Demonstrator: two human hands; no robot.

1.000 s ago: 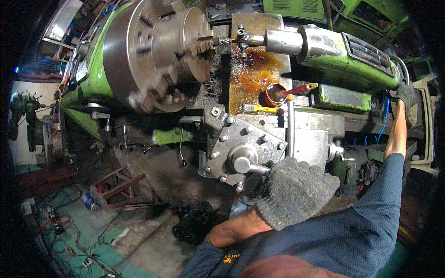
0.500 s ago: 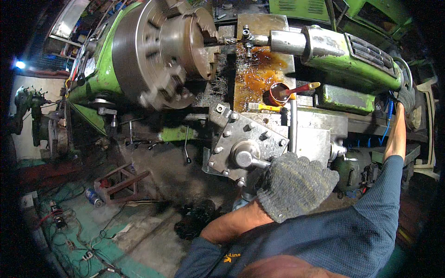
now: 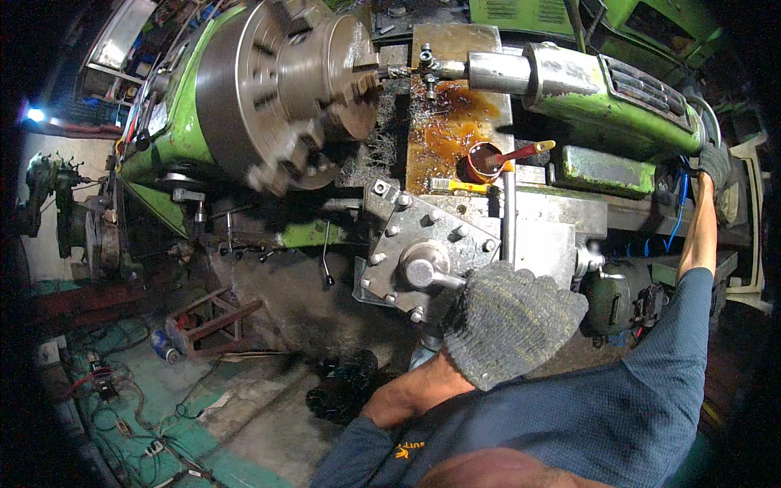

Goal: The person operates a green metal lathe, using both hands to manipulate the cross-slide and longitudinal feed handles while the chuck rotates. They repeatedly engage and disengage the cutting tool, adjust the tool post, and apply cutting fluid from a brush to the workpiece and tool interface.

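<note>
My left hand (image 3: pixel 514 325), in a grey knit glove, is closed over the end of the lever (image 3: pixel 445 280) on a lathe's square tool post (image 3: pixel 407 236). Its fingertips are hidden beneath the glove's back. At the far right my gloved right hand (image 3: pixel 714 166) curls at the handwheel (image 3: pixel 711 122) behind the green tailstock (image 3: pixel 610 102); the fingers are partly in shadow. From the tailstock quill (image 3: pixel 498 71) a tool holder with a cross handle (image 3: pixel 429 71) reaches toward the workpiece (image 3: pixel 351 77), a round metal piece gripped in the blurred, spinning chuck (image 3: pixel 244 98).
A red cup of dark liquid (image 3: pixel 486 161) with a red-handled brush (image 3: pixel 529 151) stands on the oily plate (image 3: pixel 455 45), beside a yellow brush (image 3: pixel 460 186). Metal chips lie around. Below left are a metal frame (image 3: pixel 215 321), a blue can (image 3: pixel 164 346) and cables on the floor.
The tool post, cup, tailstock and my left hand appear slightly farther left. My right hand has shifted slightly upward at the handwheel. The chuck's jaws show at a different angle.
</note>
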